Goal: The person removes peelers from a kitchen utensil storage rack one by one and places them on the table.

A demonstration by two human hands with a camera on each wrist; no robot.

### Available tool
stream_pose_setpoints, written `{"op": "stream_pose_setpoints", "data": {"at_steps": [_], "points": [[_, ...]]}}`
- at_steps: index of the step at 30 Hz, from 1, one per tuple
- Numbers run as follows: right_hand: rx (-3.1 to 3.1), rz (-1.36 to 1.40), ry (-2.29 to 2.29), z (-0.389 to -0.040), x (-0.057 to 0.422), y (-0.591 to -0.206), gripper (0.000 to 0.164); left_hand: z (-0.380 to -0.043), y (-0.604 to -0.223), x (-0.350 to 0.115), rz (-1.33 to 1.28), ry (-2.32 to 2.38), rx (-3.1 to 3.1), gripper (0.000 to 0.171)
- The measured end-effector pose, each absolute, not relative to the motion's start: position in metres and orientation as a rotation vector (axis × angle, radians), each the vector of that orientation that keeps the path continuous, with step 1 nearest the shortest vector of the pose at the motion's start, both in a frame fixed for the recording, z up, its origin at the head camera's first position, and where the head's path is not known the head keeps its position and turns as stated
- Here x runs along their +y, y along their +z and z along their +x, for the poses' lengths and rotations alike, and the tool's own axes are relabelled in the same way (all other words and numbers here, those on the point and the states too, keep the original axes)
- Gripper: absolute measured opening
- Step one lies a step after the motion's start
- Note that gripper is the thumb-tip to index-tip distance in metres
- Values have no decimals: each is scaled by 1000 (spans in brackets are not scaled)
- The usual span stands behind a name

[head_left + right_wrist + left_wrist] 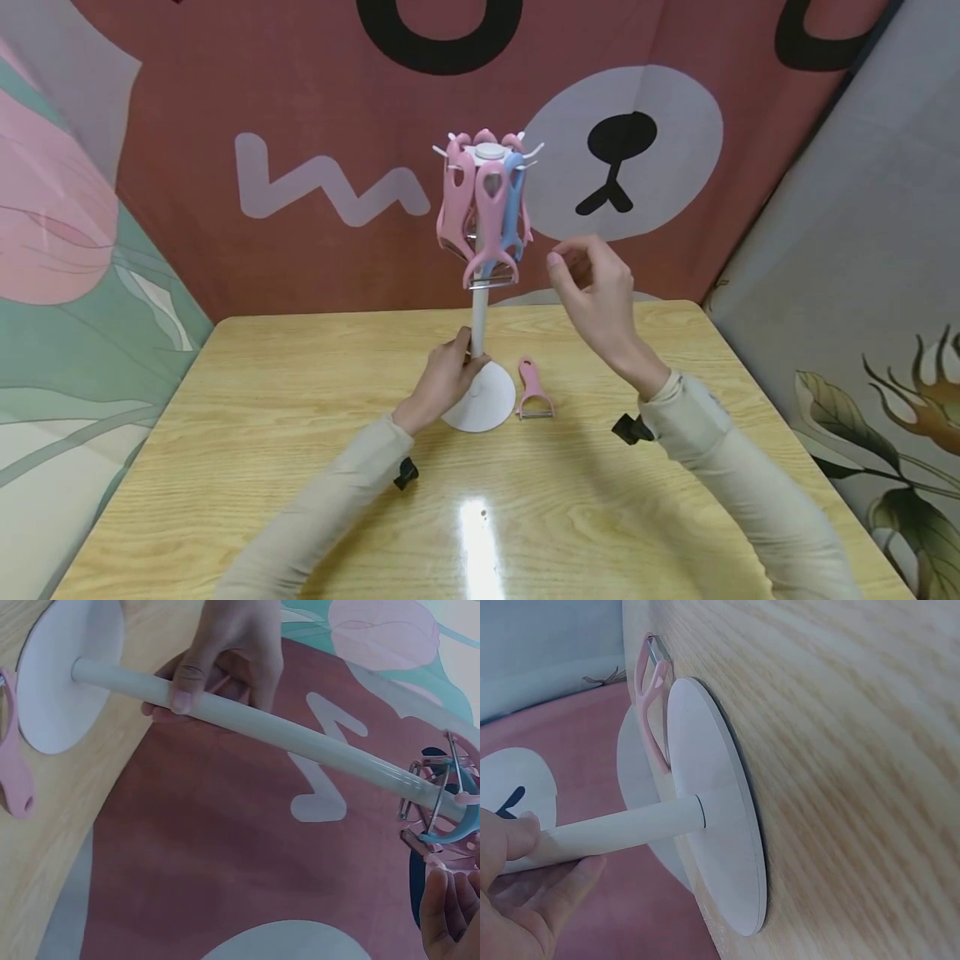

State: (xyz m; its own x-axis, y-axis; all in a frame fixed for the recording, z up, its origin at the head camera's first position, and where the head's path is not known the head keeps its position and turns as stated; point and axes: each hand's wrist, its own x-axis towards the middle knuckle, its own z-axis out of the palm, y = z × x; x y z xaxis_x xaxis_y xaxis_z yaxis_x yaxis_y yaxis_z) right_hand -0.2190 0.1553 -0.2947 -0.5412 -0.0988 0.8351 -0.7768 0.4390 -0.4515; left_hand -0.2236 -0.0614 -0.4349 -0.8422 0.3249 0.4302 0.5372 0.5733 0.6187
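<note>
A white stand with a round base [480,400] and a post [630,829] stands upright on the table. My left hand [444,375] grips the lower post, thumb and fingers around it. Several pink peelers [491,208] and a blue peeler [513,204] hang from hooks at its top. Just right of them, my right hand [600,292] is raised, its fingers loosely curled with nothing visible between them. A gap separates it from the hanging peelers in the head view. Another pink peeler [529,379] lies on the table beside the base, blade end toward me.
The wooden table [300,392] carries the stand. Behind it hangs a red cloth [337,258] with a bear print. White hooks [534,152] stick out around the stand's top. Patterned cloths hang at both sides.
</note>
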Motion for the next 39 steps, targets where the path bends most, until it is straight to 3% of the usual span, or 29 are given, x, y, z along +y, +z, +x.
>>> {"op": "stream_pose_setpoints", "data": {"at_steps": [39], "points": [[-1992,780,1201,-217,121,-260,31,-221,-434,-60,-663,-1142,-2551,22]]}}
